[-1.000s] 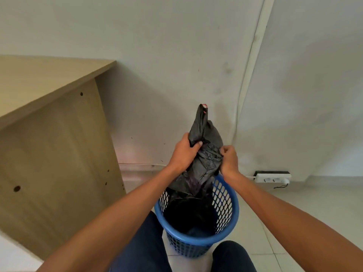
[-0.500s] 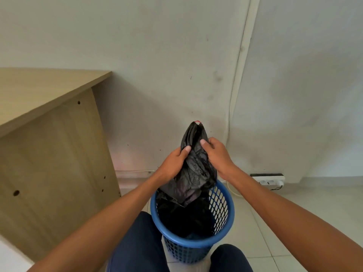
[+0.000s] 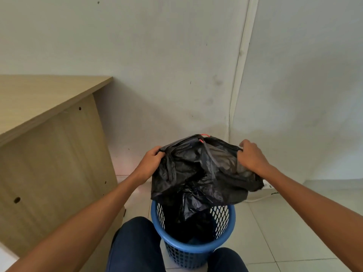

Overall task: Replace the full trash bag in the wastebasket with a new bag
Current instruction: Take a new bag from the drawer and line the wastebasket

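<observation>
Now L grip (image 3: 150, 163) & R grip (image 3: 252, 158) pinch bag (image 3: 196, 173) stretched btwn them, above wastebasket (image 3: 186, 256).

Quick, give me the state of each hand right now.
Left hand: closed, gripping the left edge of the black trash bag.
Right hand: closed, gripping its right edge.

My left hand (image 3: 150, 163) out front, fingers curled, gripping left edge of black trash bag (image 3: 198, 173) mouth. My right hand (image 3: 252, 159) about level with it, well apart, back of hand up, fingers curled over right edge. Both forearms bare, reaching forward from lower corners, angled inward. Wrists near straight.
</observation>
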A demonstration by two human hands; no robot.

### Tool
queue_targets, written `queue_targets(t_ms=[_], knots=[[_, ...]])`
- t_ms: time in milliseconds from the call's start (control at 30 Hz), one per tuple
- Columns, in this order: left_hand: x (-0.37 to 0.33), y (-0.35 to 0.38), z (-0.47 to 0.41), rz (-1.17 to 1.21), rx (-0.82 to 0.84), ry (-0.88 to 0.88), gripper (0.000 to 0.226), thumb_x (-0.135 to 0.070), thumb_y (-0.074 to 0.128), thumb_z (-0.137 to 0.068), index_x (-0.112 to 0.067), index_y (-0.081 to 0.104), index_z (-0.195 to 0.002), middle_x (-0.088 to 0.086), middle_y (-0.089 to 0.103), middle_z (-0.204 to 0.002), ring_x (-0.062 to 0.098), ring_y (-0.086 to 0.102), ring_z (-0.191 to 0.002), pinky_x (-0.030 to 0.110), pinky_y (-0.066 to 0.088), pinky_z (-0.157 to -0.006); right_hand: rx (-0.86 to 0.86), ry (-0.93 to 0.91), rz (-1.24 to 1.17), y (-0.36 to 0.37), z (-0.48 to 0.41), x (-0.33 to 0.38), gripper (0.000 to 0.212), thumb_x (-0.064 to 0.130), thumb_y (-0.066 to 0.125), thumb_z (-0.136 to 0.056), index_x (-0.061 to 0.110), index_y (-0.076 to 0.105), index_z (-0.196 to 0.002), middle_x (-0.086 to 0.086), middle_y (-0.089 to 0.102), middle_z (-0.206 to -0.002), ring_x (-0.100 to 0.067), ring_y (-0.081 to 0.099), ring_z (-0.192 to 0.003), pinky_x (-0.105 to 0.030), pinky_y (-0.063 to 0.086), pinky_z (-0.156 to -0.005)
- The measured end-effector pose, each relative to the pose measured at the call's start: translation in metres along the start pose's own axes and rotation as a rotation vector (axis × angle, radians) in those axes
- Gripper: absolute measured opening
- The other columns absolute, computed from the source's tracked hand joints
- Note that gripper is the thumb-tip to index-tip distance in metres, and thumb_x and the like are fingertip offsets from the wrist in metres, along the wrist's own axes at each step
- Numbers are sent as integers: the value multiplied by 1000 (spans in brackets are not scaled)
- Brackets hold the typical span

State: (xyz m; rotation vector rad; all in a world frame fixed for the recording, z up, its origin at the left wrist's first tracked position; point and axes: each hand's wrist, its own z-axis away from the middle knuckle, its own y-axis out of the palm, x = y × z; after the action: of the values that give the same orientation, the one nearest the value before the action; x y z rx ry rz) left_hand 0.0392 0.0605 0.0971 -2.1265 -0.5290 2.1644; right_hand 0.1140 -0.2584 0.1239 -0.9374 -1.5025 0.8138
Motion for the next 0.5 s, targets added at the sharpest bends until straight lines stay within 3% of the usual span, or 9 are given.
queue_targets(t_ms=[100, 167, 233, 267, 300, 367, 433, 500], knots=[[-4, 3, -7, -40, 20, 14, 25, -19, 42, -103, -17, 67, -106, 4, 70, -102, 18, 65, -94, 31, 48, -80, -243, -335, -140, 10, 26, 36, 32, 15, 47, -93, 15, 55, -125, -7, 56, -120, -27, 55, -111, -44, 47, -96], [-9, 9, -11, -66, 29, 25, 26, -21, 41, -102, -15, 66, -104, 6, 70, -101, 20, 65, -94, 33, 48, -80, -269, -467, -161, 22, 43, 62, 23, 33, 48, -97, 18, 56, -113, 2, 57, -106, -17, 57, -97, -40, 51, -86], [-11, 13, -14, -81, 45, 28, 30, -26, 40, -101, -14, 67, -104, 7, 70, -102, 21, 65, -96, 37, 48, -84, -124, -450, -31, 37, 51, 79, 54, 67, 46, -90, 20, 52, -118, 4, 54, -110, -16, 53, -99, -37, 49, -86], [-12, 14, -15, -87, 49, 23, 32, -29, 40, -99, -14, 68, -103, 7, 70, -102, 22, 65, -96, 38, 49, -85, -56, -433, 64, 45, 51, 82, 67, 75, 49, -84, 20, 50, -122, 2, 52, -114, -18, 51, -102, -38, 47, -89], [-11, 14, -17, -93, 49, 15, 35, -33, 40, -98, -12, 68, -101, 8, 70, -100, 24, 65, -95, 39, 49, -84, -16, -438, 136, 54, 49, 80, 70, 72, 56, -82, 19, 49, -126, -1, 51, -117, -21, 51, -106, -38, 46, -90], [-7, 12, -22, -102, 17, -5, 38, -38, 38, -95, -8, 61, -89, 9, 69, -92, 27, 63, -87, 39, 44, -75, 7, -459, 123, 65, 49, 73, 56, 48, 68, -87, 15, 47, -127, -6, 52, -119, -26, 55, -106, -39, 49, -88], [-4, 9, -29, -93, -45, -45, 31, -37, 36, -94, -14, 50, -79, 8, 57, -81, 23, 53, -77, 37, 36, -69, -18, -500, 42, 70, 50, 64, 31, 24, 64, -93, 14, 51, -120, -6, 55, -111, -28, 58, -99, -38, 49, -80], [-3, 5, -36, -93, -140, -97, 29, -32, 34, -97, -14, 48, -80, 8, 53, -82, 21, 49, -77, 36, 33, -68, -64, -583, 115, 70, 49, 56, 22, 16, 58, -94, 15, 59, -116, -6, 60, -104, -29, 57, -96, -37, 45, -76]])
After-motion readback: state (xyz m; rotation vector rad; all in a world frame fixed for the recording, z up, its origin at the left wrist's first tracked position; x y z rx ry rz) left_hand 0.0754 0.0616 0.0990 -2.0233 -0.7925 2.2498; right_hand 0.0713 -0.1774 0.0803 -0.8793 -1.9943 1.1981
